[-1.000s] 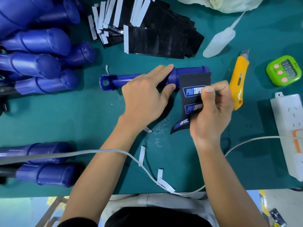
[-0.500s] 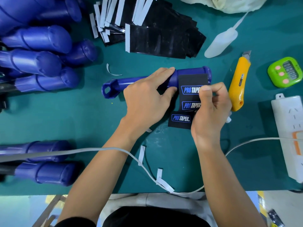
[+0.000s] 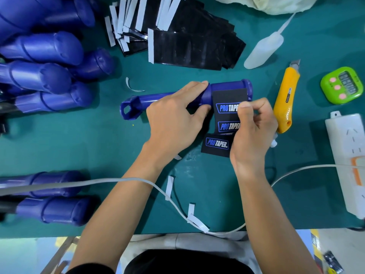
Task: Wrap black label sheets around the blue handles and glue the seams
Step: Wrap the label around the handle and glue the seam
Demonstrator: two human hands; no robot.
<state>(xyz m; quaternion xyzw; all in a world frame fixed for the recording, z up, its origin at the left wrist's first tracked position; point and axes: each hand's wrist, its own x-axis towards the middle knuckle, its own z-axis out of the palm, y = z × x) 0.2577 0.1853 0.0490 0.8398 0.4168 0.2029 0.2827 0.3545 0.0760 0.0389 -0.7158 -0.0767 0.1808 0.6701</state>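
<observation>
Blue handles [image 3: 39, 62] lie heaped at the far left of the green mat [image 3: 79, 145]. Two more handles [image 3: 51, 210] lie side by side at the near left, and a white cable [image 3: 98, 181] crosses one of them and runs on toward the right. Loose white backing strips [image 3: 169, 186] are scattered close to the mat's near edge.

In the middle one blue handle [image 3: 136, 105] lies crosswise, its looped end to the left and its thick end to the right. The left hand [image 3: 173, 123] grasps it around the middle, fingers curled over the far side and thumb on the near side, just beside the label's left edge. A black label sheet [image 3: 227, 99] printed with three "PRO TAPER" logos lies over the thick end, between the collar and the end flange. It hangs toward the near side, with its lowest part resting on the mat. The right hand [image 3: 252, 135] pinches the sheet's right edge between thumb and curled fingers.

Beyond the hands, a fanned stack of black label sheets [image 3: 189, 48] edged with white strips sits at the far middle. Further right lie a pale squeeze bottle [image 3: 262, 50] with a long nozzle, a yellow utility knife [image 3: 286, 95] just beside the right hand, a green timer [image 3: 341, 86] and a white power strip [image 3: 347, 155] at the right edge.
</observation>
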